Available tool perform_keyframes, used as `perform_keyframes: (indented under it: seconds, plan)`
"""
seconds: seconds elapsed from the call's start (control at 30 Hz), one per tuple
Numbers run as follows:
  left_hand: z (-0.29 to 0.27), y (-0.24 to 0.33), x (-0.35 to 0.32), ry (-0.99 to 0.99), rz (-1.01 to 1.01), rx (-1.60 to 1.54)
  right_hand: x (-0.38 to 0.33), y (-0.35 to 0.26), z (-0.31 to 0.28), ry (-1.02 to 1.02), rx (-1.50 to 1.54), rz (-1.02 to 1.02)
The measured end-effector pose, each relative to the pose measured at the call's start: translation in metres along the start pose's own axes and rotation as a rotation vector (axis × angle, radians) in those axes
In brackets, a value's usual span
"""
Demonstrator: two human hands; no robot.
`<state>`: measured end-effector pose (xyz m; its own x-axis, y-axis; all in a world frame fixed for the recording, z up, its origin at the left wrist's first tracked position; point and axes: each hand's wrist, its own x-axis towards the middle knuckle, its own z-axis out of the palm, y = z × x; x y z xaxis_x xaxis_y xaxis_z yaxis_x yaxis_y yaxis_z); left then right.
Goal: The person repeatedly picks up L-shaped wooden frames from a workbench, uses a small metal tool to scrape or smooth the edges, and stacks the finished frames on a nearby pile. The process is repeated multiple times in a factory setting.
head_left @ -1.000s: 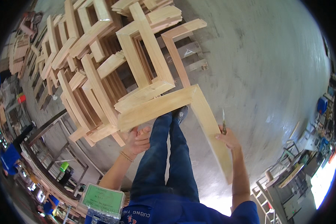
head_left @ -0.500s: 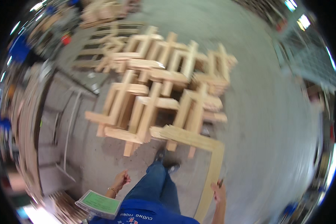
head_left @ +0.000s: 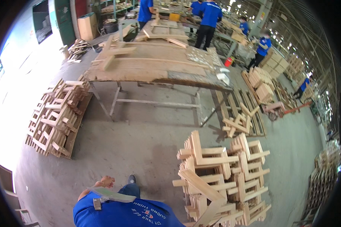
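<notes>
Fingers (head_left: pixel 109 181) of our left hand (head_left: pixel 105 183): small at the bottom edge, down by the hip. Nothing shows in them; whether they are curled shut or hanging slack we cannot tell. Right hand: out of frame, state unknown.

Head view. L-shaped wooden frame (head_left: pixel 201 185) lies tilted on top of the stack of frames (head_left: pixel 231 170), low right and well apart from the left hand. One long slat runs across the top and the other drops toward the lower edge. Our shoe (head_left: pixel 131 179) is on the concrete floor (head_left: pixel 140 143) just beside the left hand.

Handling, as we judge it: bare sawn timber, stiff, dry, not slippery. Moderate weight, but long and awkward, so it will swing about its corner joint. Best taken with two hands, one on each slat, near the corner and partway along. Splinters are likely at the cut ends.

Beyond: a long workbench (head_left: pixel 151 68) with loose pieces on it, another pile of frames (head_left: pixel 57 117) at left, and people in blue shirts (head_left: pixel 210 13) at the far tables.

Against a second ago: both our hands were then on the L-shaped frame, at the slat ends. Now the left is off it, and our gaze has lifted from the stack to the hall.
</notes>
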<state>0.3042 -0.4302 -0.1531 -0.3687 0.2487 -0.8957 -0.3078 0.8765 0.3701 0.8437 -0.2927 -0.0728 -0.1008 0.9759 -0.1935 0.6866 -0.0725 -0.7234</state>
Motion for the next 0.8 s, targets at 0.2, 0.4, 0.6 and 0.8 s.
perform_keyframes:
  seconds: [0.2,0.4,0.6,0.8]
  plan:
    - [-0.078,-0.013,0.022,0.106,-0.027,-0.146,0.106,-0.117,0.074,-0.220,0.545,0.185]
    - [-0.151,-0.004,0.034,0.213,-0.040,-0.452,0.160,-0.215,0.141,-0.406,0.813,0.178]
    - [-0.176,0.039,0.055,0.286,0.071,-0.549,0.224,-0.296,0.180,-0.429,0.861,0.180]
    - [-0.175,0.097,0.077,0.328,0.127,-0.578,0.303,-0.372,0.207,-0.557,0.870,0.088]
